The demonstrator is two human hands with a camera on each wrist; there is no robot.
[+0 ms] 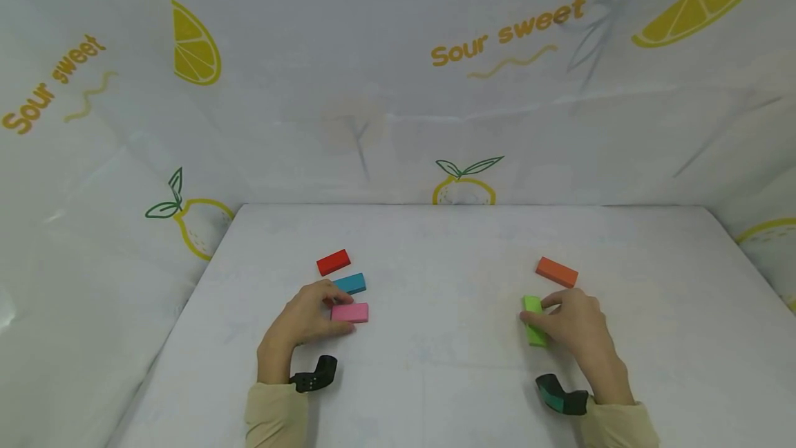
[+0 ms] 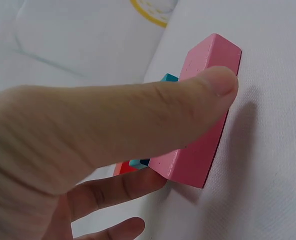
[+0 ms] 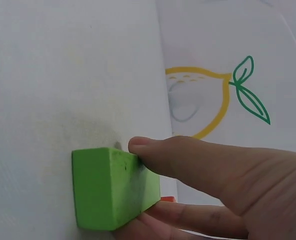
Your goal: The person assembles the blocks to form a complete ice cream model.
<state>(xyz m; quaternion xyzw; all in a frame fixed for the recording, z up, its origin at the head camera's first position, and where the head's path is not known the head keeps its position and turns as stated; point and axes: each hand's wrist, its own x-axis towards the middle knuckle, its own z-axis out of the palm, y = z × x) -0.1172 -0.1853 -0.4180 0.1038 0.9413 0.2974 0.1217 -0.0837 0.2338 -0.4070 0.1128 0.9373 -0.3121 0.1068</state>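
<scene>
On the left of the table my left hand (image 1: 309, 316) has its thumb along the near side of a pink block (image 1: 350, 312) and its fingers at the far side, pinching it. The left wrist view shows the thumb across the long side of the pink block (image 2: 208, 145). To the right, my right hand (image 1: 575, 323) pinches a lime-green block (image 1: 533, 303) between thumb and fingers. Seen from the right wrist, the green block (image 3: 95, 190) rests on the white surface, with the thumb over one edge and fingers at the opposite one.
A blue block (image 1: 352, 283) lies just beyond the pink one, and a red block (image 1: 334, 262) farther back. Behind the right hand is an orange block (image 1: 557, 272). White sheeting with lemon prints (image 1: 463, 191) rises behind the white table (image 1: 429, 254).
</scene>
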